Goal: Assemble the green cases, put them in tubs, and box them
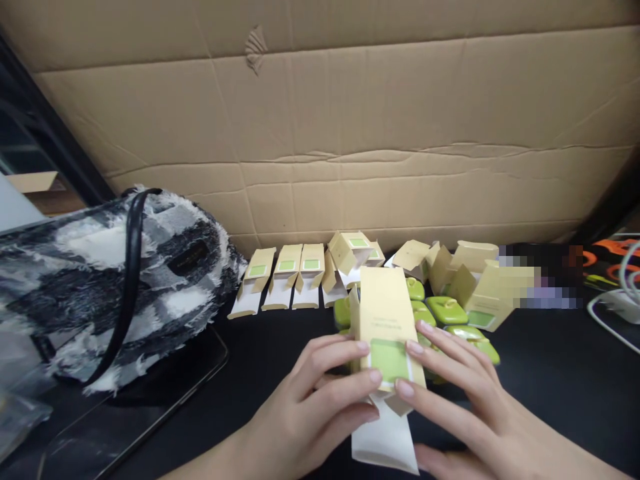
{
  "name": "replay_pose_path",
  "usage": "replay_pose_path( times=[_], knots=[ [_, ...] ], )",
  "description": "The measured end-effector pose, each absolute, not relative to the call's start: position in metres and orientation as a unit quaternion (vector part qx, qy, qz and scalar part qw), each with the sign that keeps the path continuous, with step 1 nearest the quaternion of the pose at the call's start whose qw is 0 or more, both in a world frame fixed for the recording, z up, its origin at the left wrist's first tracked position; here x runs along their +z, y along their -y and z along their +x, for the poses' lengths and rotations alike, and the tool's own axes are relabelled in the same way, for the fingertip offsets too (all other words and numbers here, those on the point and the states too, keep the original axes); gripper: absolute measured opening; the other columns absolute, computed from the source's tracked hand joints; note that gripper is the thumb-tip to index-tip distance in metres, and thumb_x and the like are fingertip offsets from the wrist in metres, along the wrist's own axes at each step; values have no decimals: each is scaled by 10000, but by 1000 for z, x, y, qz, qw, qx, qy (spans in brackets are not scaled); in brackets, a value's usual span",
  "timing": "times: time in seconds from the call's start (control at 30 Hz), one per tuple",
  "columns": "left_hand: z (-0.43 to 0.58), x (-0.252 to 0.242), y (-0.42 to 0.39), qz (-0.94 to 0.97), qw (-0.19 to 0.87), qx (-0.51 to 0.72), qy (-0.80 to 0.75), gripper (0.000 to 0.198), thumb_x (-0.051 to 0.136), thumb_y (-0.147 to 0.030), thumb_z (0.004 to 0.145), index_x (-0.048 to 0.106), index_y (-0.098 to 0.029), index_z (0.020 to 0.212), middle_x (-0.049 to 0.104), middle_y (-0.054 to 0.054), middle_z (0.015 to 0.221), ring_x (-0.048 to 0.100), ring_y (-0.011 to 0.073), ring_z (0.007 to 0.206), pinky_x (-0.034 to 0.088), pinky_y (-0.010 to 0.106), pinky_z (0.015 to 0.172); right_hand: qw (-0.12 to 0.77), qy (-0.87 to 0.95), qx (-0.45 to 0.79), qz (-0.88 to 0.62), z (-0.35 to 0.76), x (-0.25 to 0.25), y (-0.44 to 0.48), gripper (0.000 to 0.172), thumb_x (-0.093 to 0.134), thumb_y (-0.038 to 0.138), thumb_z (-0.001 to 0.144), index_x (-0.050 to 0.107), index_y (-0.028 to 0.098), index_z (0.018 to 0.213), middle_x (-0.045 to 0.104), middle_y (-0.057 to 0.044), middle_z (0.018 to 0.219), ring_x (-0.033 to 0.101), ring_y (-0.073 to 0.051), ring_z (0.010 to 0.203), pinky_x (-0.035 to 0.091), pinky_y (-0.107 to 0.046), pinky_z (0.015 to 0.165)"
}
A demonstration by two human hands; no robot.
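A small tan cardboard box (387, 300) with a green printed square is held between both my hands over the black table. Its white-lined end flap hangs open toward me. My left hand (325, 393) grips the left side, fingertips on the box face. From the right, the fingers of my right hand (460, 393) press on the printed side, with the thumb low near the flap. Just behind lie several shiny green items (447, 311) with small loops on top; the box partly hides them, and their kind is unclear.
A row of similar open boxes (285, 270) lies along the cardboard wall (340, 120), and more boxes (470, 280) stand at right. On the left sits a black-and-white frayed bag (175, 267). A white cable (607, 320) and orange-handled items (620, 270) are far right.
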State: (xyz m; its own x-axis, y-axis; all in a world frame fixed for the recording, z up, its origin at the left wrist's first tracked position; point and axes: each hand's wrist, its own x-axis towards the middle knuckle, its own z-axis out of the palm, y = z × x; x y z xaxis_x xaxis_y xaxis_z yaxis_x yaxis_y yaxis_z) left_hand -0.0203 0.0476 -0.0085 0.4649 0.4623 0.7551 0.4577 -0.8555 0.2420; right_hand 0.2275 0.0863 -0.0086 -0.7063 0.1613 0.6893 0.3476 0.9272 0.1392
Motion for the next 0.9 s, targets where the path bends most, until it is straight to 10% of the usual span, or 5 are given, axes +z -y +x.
replay_pose_path(
  times=[0.43,0.9],
  knots=[
    [-21,-9,-41,838,89,429,-324,433,470,-118,967,501,-255,1376,396,48,1508,528,163,1261,470,217,1046,396,890,-79,-211,230,-12,-82,329,528,269,965,554,184,1283,710,-91,1252,537,-139,1299,391,-236,1105],
    [-23,-10,-45,832,124,445,-308,406,544,-77,944,535,-232,1320,440,66,1453,522,158,1270,412,222,1114,317,938,-88,-106,245,-7,-91,386,460,85,984,600,221,1317,640,-32,1357,377,-171,1405,352,-302,1136]
  ],
)
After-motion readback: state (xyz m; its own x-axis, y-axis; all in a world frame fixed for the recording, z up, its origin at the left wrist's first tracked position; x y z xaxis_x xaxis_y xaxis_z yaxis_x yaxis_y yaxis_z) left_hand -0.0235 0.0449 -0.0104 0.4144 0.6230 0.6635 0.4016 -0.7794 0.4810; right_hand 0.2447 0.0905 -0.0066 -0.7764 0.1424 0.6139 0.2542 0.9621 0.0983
